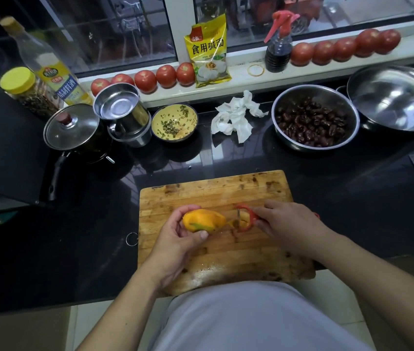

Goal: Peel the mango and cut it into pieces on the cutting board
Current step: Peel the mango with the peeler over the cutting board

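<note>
A black desk (352, 188) under a window carried a wooden cutting board (201, 191), set close to the person so peelings would likely land on it. Above the board, the left hand (175, 239) cupped the mango (202, 220), fingers curled round it, steadying it with bare flesh turned upward. The right hand (287, 224) pinched a red peeler (245, 219) at the fruit's tip, wrist angled inward.

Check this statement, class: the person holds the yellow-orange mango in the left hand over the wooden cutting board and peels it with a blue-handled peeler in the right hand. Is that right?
One detail is wrong: the peeler is not blue. The head view shows a red-handled peeler in the right hand. The rest stands: the left hand holds the yellow-orange mango over the wooden cutting board.
</note>
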A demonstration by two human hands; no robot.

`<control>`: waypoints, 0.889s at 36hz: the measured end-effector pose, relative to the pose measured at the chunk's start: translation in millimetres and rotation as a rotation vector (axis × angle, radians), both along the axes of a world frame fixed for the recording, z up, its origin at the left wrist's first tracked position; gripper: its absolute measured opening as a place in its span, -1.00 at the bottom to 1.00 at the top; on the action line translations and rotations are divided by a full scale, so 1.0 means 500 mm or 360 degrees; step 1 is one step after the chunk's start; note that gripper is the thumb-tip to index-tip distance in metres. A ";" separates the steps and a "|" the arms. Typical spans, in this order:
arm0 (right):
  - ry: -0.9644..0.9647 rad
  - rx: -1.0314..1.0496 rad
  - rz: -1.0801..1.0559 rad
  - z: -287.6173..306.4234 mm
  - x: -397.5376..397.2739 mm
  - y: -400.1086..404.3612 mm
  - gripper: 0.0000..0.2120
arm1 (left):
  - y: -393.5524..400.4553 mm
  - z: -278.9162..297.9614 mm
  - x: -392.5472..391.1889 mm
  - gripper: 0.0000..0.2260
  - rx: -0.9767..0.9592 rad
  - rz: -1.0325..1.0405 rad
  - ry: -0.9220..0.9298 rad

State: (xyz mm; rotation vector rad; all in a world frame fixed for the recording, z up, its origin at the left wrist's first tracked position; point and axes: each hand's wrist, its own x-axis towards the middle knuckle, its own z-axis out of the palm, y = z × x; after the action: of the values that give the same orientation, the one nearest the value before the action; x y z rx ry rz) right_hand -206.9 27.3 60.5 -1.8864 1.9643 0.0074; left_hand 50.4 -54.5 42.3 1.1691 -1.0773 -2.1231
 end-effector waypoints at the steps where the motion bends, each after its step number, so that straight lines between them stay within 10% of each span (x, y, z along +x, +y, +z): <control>1: 0.0011 0.0000 -0.0017 -0.006 -0.007 0.000 -0.59 | -0.001 0.000 0.000 -0.48 0.0029 -0.0013 0.0033; 32: -0.0110 -0.0090 0.0087 0.043 0.036 -0.003 -0.59 | -0.008 0.004 0.001 -0.43 0.0171 0.0060 0.0130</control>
State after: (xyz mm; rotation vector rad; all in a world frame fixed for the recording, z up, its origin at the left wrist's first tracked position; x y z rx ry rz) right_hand -188.7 25.8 82.3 -1.9494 1.8855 -0.0972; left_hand 50.7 -58.6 44.2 1.1309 -0.9080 -2.2027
